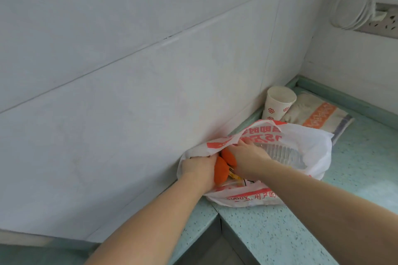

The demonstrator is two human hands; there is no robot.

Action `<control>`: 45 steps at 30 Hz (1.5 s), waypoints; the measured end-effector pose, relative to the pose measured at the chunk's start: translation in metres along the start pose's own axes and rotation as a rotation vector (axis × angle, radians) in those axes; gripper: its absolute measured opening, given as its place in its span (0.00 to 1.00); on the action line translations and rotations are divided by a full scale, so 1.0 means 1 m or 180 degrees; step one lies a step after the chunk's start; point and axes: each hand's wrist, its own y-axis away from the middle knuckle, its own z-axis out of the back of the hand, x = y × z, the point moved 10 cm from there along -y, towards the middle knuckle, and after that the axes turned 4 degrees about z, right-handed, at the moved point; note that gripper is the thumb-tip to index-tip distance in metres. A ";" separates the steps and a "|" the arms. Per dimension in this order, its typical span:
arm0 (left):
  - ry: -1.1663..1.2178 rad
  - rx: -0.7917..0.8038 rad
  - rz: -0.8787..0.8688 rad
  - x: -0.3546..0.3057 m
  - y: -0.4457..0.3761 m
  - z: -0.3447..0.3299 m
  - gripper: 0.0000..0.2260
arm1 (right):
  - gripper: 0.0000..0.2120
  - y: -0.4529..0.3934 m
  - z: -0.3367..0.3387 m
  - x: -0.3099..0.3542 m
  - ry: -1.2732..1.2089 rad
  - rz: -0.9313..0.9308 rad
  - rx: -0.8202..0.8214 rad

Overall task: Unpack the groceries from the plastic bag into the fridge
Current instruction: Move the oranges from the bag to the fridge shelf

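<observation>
A white plastic bag with red print lies open on the green speckled counter against the tiled wall. My left hand grips the bag's left rim and holds it open. My right hand reaches into the mouth, fingers spread over a clear ridged plastic container. Two orange carrots lie between my hands inside the bag, with a yellow-labelled packet partly hidden under them. The fridge is out of view.
A paper cup with red motifs stands in the counter's corner behind the bag. A folded cloth with an orange stripe lies beside it. A wall socket strip with a coiled white cable hangs upper right.
</observation>
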 end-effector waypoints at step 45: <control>0.4643 0.1542 -0.1796 -0.264 0.141 0.101 0.20 | 0.09 0.444 0.037 -0.077 -0.3758 -0.3440 -0.3376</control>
